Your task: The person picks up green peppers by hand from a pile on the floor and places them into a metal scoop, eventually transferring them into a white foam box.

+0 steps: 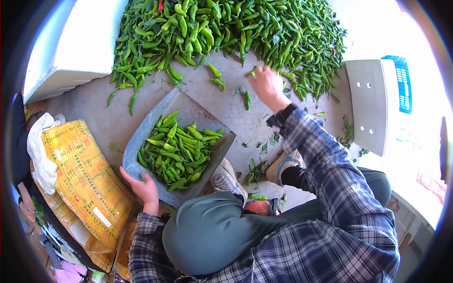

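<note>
A grey metal scoop (141, 129) lies tilted in front of my knee with a heap of green chili peppers (177, 151) in it. My left hand (143, 189) grips its left rim, with part of the fingers hidden beneath the edge. My right hand (269, 86) is out over the floor at the near edge of a large pile of green peppers (231, 28). Its fingers are curled together, and a bit of a green pepper (252, 73) shows at the fingertips. Loose peppers (216, 76) lie between the scoop and the pile.
A white foam box (85, 42) stands at upper left, and a yellow taped box (85, 174) with a white cloth (43, 153) at left. A white foam piece (370, 104) and blue crate (404, 85) are at right. Leaves (257, 170) lie by my shoes.
</note>
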The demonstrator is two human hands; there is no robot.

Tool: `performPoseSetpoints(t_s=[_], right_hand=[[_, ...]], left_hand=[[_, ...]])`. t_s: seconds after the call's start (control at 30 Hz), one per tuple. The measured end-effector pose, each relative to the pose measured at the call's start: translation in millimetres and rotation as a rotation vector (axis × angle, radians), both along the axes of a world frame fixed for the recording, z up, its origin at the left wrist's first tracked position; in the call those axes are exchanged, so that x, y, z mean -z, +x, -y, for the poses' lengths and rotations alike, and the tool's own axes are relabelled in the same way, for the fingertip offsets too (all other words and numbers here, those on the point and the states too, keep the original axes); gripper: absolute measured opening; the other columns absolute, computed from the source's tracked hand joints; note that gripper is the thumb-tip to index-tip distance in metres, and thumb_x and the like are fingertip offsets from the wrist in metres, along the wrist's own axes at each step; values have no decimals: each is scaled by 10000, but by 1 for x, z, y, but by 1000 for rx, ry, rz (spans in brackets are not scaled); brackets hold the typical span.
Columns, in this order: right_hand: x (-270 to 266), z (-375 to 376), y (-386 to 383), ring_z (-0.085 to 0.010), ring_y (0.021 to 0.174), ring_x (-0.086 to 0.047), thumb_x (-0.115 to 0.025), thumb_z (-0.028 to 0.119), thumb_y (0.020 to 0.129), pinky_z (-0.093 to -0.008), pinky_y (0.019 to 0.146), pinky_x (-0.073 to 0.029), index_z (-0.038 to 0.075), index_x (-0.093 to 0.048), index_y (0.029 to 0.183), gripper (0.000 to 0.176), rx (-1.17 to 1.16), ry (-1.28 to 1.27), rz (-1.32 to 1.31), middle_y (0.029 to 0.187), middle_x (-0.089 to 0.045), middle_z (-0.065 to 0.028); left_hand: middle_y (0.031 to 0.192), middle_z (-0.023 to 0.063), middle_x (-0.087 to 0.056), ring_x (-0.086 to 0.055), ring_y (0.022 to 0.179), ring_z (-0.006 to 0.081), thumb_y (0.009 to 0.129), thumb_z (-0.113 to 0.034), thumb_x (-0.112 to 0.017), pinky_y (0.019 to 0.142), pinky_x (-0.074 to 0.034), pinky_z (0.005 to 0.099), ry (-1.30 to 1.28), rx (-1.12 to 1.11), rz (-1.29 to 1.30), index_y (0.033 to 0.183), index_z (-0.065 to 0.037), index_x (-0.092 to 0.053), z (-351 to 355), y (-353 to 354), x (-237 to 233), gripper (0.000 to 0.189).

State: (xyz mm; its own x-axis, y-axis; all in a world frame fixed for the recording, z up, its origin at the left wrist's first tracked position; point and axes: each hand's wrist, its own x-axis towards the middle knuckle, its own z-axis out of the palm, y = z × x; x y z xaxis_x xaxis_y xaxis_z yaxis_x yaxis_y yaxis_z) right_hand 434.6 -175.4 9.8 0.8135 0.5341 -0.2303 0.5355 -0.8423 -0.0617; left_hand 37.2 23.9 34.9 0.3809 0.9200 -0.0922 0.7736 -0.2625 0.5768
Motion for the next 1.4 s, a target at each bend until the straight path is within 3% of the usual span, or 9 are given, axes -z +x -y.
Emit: performPoseSetpoints(t_s=[0.13, 0.3, 0.43, 0.73, 0.87, 1.07, 1.23, 1.37, 1.4], right_hand=[[39, 21, -40, -364, 739, -623, -549, 164, 758, -448, 654, -505, 8, -524, 940, 240, -81, -10, -285, 784, -608, -195], [22, 7, -8, -357, 719, -615, -526, 120, 757, -435, 617, -503, 23, -498, 948, 216, -12, 106, -53, 814, -581, -202], [30, 3, 36, -353, 802, -614, -464, 56, 802, -423, 661, -501, 38, -525, 995, 204, -227, 14, -38, 896, -568, -209], [17, -25, 31, -347, 814, -614, -566, 127, 734, -417, 706, -494, 20, -589, 900, 199, -266, -70, -215, 829, -631, -190], [-15, -61, -26, -319, 746, -627, -644, 260, 692, -404, 655, -509, 51, -590, 904, 302, -236, 232, -727, 837, -642, -159], [11, -93, -34, -327, 797, -613, -564, 135, 765, -417, 655, -512, 46, -531, 961, 218, -294, 251, -229, 926, -541, -193], [33, -87, -40, -365, 773, -609, -526, 51, 749, -421, 647, -516, 59, -535, 951, 202, -233, 168, -222, 983, -497, -217], [13, -71, -70, -337, 825, -604, -598, 325, 697, -447, 720, -483, 79, -596, 888, 311, -484, 474, -814, 870, -636, -144], [0, -69, -64, -339, 827, -603, -596, 331, 705, -447, 722, -484, 82, -602, 896, 314, -440, 376, -708, 867, -630, -164]], left_hand=[[1293, 325, -350, -408, 1157, 457, 780, 1, -488, 967, -341, 451, -24, -10, 8, 1392, -62, -122, 1, 3, -4, 716], [1296, 326, -346, -406, 1161, 455, 782, -1, -490, 970, -336, 451, 42, 31, -20, 1392, -58, -119, 1, -3, 2, 716], [1278, 334, -359, -425, 1144, 439, 791, -6, -485, 963, -346, 439, 4, -1, -4, 1390, -49, -124, 0, 1, -1, 701], [1277, 341, -355, -418, 1147, 448, 797, -28, -491, 963, -342, 439, 26, 21, -10, 1395, -60, -117, -1, 0, 1, 705], [1288, 333, -354, -413, 1150, 461, 772, -12, -497, 953, -349, 454, -20, -6, -4, 1391, -53, -119, 0, 2, -3, 726], [1285, 335, -354, -406, 1160, 460, 773, 1, -495, 964, -345, 447, 5, 8, 10, 1392, -55, -122, 0, 0, -1, 725], [1287, 324, -359, -403, 1166, 455, 766, 21, -493, 970, -340, 451, 20, 21, 43, 1395, -63, -124, 0, 2, -3, 734], [1292, 309, -359, -415, 1156, 445, 759, 20, -498, 962, -347, 447, -14, 11, 11, 1397, -67, -124, 2, 2, -4, 745], [1290, 310, -361, -418, 1152, 446, 760, 18, -497, 960, -347, 450, -25, 1, 26, 1397, -68, -122, 2, 4, -6, 744]])
